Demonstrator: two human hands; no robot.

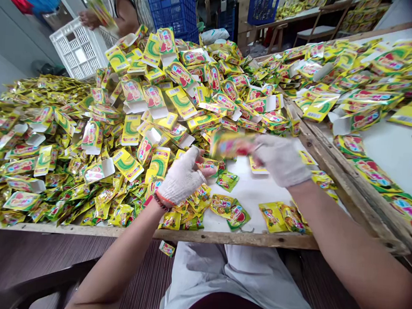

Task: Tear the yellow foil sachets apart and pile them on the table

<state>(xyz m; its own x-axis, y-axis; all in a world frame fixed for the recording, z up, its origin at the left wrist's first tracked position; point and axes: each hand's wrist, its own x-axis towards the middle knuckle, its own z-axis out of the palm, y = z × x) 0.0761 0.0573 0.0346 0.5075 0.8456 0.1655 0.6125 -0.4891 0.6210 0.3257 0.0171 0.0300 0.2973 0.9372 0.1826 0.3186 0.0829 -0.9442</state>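
My right hand [279, 159], in a white fingerless glove, pinches one end of a small yellow carton [232, 145], blurred by motion, above the white tabletop. My left hand [184, 175], gloved the same way with bare fingertips, is closed on a small candy packet [208, 166] at the right edge of the heap. Just past its fingers lies a green candy packet [227, 180]. Nearer to me are a yellow packet [221, 205] and a green packet with a red melon print [239, 215]. More yellow packets [274, 216] lie below my right wrist.
A large heap of yellow cartons [179, 101] and packets covers the left and back. A wooden divider [327, 156] separates flat cartons [376, 173] on the right. Behind, another person's hand [90, 19] is by a white crate [77, 49]; blue crates [172, 8] stand beyond.
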